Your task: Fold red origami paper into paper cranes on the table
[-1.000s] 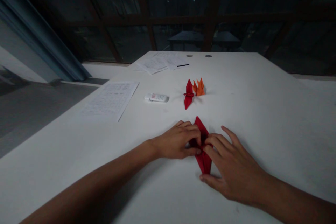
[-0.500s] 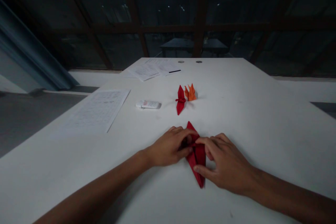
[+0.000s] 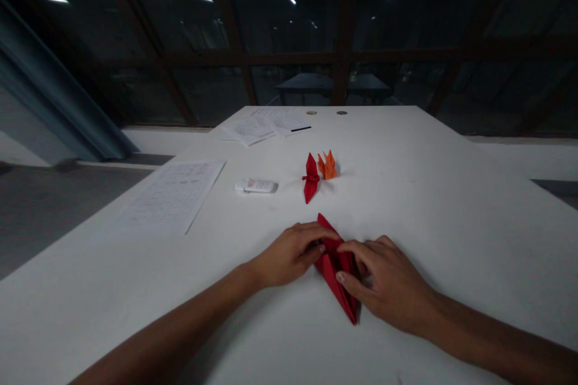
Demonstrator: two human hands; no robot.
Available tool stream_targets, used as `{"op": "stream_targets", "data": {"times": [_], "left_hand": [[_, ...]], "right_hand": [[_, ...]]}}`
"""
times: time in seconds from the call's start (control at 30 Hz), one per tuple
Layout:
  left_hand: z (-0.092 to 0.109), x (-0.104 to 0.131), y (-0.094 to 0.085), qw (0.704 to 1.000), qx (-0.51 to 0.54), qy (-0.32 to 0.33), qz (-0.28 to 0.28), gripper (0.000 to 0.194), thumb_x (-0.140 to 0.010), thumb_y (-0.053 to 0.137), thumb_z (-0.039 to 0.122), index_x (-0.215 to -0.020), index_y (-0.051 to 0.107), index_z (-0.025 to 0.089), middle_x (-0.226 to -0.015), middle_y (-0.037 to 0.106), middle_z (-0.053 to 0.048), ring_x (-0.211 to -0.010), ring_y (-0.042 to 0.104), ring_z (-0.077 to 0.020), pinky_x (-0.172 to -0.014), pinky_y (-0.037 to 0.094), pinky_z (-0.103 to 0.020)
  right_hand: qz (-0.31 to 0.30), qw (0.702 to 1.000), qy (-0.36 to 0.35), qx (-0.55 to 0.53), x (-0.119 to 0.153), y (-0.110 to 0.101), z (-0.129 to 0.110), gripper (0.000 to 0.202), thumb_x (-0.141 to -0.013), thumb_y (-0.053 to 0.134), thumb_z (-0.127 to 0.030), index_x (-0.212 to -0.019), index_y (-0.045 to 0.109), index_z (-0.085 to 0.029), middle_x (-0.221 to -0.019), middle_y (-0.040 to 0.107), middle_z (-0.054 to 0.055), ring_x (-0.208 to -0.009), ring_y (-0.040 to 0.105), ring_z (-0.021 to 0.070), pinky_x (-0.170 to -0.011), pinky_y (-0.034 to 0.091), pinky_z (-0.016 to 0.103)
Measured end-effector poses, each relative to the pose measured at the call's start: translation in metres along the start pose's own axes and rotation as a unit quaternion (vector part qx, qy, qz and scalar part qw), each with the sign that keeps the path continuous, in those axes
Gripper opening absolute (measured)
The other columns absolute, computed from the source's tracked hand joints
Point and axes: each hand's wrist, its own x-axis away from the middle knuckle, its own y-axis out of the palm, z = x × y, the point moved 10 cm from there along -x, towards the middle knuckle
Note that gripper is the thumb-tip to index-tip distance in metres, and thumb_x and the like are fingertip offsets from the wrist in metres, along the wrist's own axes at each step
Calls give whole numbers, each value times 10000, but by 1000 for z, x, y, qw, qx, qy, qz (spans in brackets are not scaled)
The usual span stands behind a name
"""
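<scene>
A long, pointed piece of folded red origami paper [image 3: 335, 280] lies slantwise on the white table, between my two hands. My left hand [image 3: 291, 254] grips its upper left side, fingers curled over the top and thumb on the near face. From the right, my right hand [image 3: 383, 280] holds the opposite edge, with index finger and thumb on the paper and the other fingers curled at its side. Part of the fold is hidden beneath the fingers. Beyond it stand a finished-looking red paper crane [image 3: 310, 179] and an orange paper crane [image 3: 328, 165], close together.
A white correction-tape-like case [image 3: 256, 186] lies left of the cranes. A written sheet [image 3: 176, 195] is at the left; more papers [image 3: 259, 124] and a black pen [image 3: 301, 129] lie farther back. Two round grommets [image 3: 342, 112] sit near the far edge, before dark windows.
The red folded paper has turned slightly, its near tip shifting right and its far tip left. My thumbs have shifted a little on it. The view has tilted up slightly.
</scene>
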Motion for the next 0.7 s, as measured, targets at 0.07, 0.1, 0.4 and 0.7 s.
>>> {"op": "stream_targets", "data": {"times": [0.07, 0.1, 0.4, 0.7], "left_hand": [[4, -1, 0, 1000, 12, 14, -13, 259, -985, 483, 134, -1144, 665, 227, -1092, 702, -48, -1025, 636, -173, -965, 461, -332], [4, -1, 0, 1000, 19, 14, -21, 235, -979, 495, 134, -1100, 680, 214, -1064, 697, -51, -997, 637, -170, -948, 466, -327], [7, 1, 1, 995, 17, 1, -95, 237, -819, 775, 393, -917, 685, 197, -1022, 668, -53, -934, 621, -199, -936, 452, -368], [13, 0, -5, 999, 29, -6, -36, 441, -728, 824, 411, -1040, 579, 217, -1213, 610, -86, -1114, 558, -263, -971, 446, -404]], "right_hand": [[12, 1000, 19, -16, -2, -4, 5, 141, -908, 596, -278, -1042, 626, -247, -858, 708, -4, -821, 613, 218, -856, 383, 412], [18, 999, 28, -26, -2, -6, 8, 112, -890, 589, -234, -995, 624, -243, -844, 704, -7, -813, 611, 214, -844, 388, 401], [18, 941, 80, -327, -13, -1, 37, 147, -874, 539, -186, -955, 656, -224, -837, 681, -5, -766, 611, 171, -714, 457, 298], [48, 915, 87, -392, -16, 8, 50, 165, -942, 574, -312, -1066, 630, -219, -867, 672, -1, -799, 609, 173, -733, 471, 296]]}}
